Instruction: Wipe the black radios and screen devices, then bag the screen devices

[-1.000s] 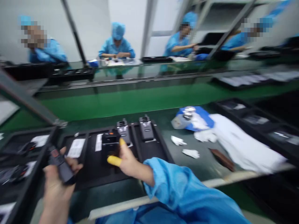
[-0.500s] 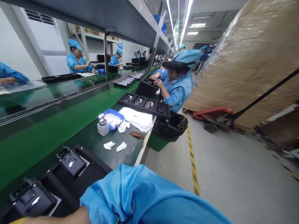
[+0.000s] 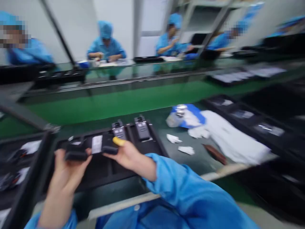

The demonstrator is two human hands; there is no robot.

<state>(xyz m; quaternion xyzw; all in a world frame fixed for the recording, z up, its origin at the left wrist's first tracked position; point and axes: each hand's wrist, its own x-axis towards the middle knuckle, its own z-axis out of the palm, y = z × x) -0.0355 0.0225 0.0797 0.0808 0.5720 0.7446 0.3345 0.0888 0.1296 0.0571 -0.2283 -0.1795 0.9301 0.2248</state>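
My left hand [image 3: 68, 178] grips a small black boxy device [image 3: 76, 153] from below, thumb and fingers on its two sides. Between thumb and fingers my right hand [image 3: 130, 154], with a yellow finger cot [image 3: 118, 141] on one fingertip, pinches another black device [image 3: 110, 145]. A white label [image 3: 97, 144] shows between the two hands; blur hides which piece it belongs to. Both hands are above a black compartment tray [image 3: 97, 178]. At its far side two black devices, one nearer [image 3: 118, 129] and one farther right [image 3: 142, 128], lie in compartments.
Right of the tray are crumpled white wipes [image 3: 186, 150], a dispenser bottle [image 3: 175, 119], a blue tray [image 3: 196, 111], a white cloth [image 3: 228, 136] and a brown strip [image 3: 214, 154]. Another black tray [image 3: 44, 152] stands at left. Co-workers [image 3: 106, 43] sit across the line.
The view has swung left and down from the aisle to the bench. Both hands are now visible, each on a black device; before, only part of one arm showed.
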